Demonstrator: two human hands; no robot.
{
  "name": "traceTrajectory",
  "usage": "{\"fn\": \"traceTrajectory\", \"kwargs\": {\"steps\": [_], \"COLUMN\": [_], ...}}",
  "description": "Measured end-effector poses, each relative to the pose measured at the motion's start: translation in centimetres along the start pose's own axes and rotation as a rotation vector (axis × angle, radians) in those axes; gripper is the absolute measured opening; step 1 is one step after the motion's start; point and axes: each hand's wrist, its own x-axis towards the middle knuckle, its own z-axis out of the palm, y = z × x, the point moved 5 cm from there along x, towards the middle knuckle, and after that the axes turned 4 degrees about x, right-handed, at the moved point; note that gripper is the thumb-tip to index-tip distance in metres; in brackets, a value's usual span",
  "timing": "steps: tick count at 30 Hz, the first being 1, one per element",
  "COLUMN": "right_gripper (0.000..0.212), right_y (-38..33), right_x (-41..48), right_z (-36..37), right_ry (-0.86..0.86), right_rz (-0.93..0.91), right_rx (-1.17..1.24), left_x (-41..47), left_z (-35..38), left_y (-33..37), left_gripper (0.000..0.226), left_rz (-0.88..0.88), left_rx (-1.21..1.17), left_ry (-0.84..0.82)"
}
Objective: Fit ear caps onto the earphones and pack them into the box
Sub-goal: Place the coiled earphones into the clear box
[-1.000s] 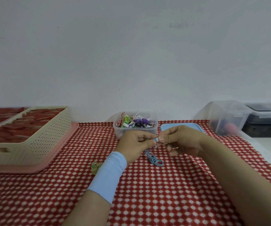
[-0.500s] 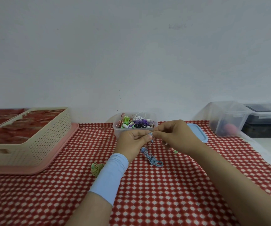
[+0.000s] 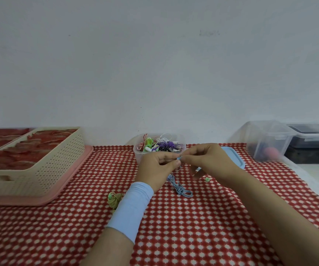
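Earphone [image 3: 182,191] pinched between left hand [image 3: 157,167] and right hand [image 3: 211,162], fingers curled.

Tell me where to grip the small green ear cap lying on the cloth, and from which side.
Pinch the green ear cap across its outer rim with two fingers, coming straight down from above. It is tiny and ring-like, lying alone on the checked cloth beside the right hand, so a sideways approach likely pushes it away.
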Motion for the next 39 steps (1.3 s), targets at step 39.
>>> {"fn": "traceTrajectory", "kwargs": {"steps": [39], "right_gripper": [0.011], "right_y": [-0.5], "right_x": [-0.4], "right_z": [0.1], "right_ry": [-0.001], "right_rz": [0.101], "right_rx": [0.029], "left_x": [0.0], "left_z": [-0.6], "left_y": [0.2], "left_gripper": [0.015], "left_rz": [-0.075], "left_rx": [0.029], "left_ry": [-0.055]}}
